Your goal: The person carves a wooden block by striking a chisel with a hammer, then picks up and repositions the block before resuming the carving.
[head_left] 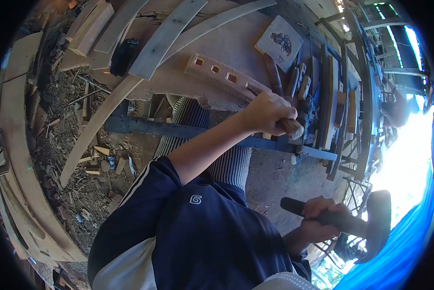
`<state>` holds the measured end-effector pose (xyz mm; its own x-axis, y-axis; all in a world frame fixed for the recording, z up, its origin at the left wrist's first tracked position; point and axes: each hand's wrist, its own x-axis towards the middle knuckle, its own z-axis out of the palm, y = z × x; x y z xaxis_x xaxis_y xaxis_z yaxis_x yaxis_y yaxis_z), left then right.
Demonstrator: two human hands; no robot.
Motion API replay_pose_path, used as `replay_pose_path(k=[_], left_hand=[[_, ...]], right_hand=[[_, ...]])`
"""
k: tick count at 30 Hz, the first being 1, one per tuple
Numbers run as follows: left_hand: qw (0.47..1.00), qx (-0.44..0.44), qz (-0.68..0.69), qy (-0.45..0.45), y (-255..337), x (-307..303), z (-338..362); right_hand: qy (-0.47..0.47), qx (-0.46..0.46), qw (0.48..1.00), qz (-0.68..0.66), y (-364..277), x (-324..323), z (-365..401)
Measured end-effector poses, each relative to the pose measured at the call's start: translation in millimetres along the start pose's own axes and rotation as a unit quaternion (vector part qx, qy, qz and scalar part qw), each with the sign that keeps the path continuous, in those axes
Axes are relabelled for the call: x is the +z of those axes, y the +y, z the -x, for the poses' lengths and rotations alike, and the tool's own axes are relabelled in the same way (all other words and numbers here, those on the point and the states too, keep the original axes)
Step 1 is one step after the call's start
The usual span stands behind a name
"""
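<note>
My left hand is wrapped around the wooden handle of a chisel. The chisel slants down to a pale wooden block with several square holes cut along it, its blade end at the hole nearest my hand. The cutting edge is hidden. Away from the block, near my right side, my right hand grips the black handle of a mallet. The mallet's large dark head is raised and slightly blurred against the bright light.
The block rests on a broad wooden slab. Long curved boards lie across its left part. A square board with a rough hollow sits at the far right, near several hand tools. Wood scraps litter the ground at left.
</note>
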<state>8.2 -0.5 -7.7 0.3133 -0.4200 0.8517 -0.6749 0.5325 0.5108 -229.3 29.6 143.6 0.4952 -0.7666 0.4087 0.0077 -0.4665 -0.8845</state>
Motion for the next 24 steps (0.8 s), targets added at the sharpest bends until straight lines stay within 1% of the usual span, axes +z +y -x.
replay_pose_path(k=[1, 3, 4, 6, 8, 10, 12, 14, 16, 17, 19, 20, 22, 24], left_hand=[[1.0, -0.002, -0.001, 0.0, 4, 2, 1], [0.998, 0.057, 0.015, -0.036, 16, 8, 2], [0.998, 0.056, 0.017, -0.038, 21, 10, 2], [0.995, 0.094, 0.017, -0.012, 31, 13, -2], [0.997, 0.077, 0.003, -0.02, 36, -2, 0], [0.998, 0.059, -0.013, -0.029, 38, -29, 2], [0.988, 0.081, -0.118, 0.06, 30, -59, 1], [0.993, 0.018, 0.02, 0.118, 21, -74, -7], [0.969, -0.123, 0.12, 0.176, 13, -87, -11], [0.97, -0.125, 0.12, 0.172, 6, -92, -15], [0.955, -0.184, 0.168, 0.161, -10, -99, -22], [0.955, -0.186, 0.169, 0.159, -12, -98, -23], [0.942, -0.237, 0.184, 0.15, -15, -97, -25], [0.942, -0.239, 0.184, 0.15, -15, -95, -27]], right_hand=[[0.008, -0.004, 1.0, -0.02, 4, -2, 2], [0.016, -0.005, 0.999, -0.039, 11, -6, 0], [0.007, -0.003, 0.999, -0.04, 14, -10, -2], [0.0, -0.001, 0.999, -0.039, 14, -11, -3], [0.054, 0.061, 0.996, -0.04, 10, -9, -5], [0.06, 0.066, 0.995, -0.034, 14, -16, -5], [0.069, 0.075, 0.994, -0.033, 19, -17, -3], [0.072, 0.096, 0.992, -0.028, 23, -15, -3], [0.073, 0.111, 0.99, -0.036, 23, -7, -5], [0.072, 0.122, 0.989, -0.042, 23, -5, -5], [0.068, 0.119, 0.989, -0.047, 25, -4, -4], [0.061, 0.112, 0.99, -0.052, 26, -4, -3], [0.061, 0.109, 0.991, -0.048, 27, -6, -1], [0.061, 0.107, 0.991, -0.043, 28, -7, 0]])
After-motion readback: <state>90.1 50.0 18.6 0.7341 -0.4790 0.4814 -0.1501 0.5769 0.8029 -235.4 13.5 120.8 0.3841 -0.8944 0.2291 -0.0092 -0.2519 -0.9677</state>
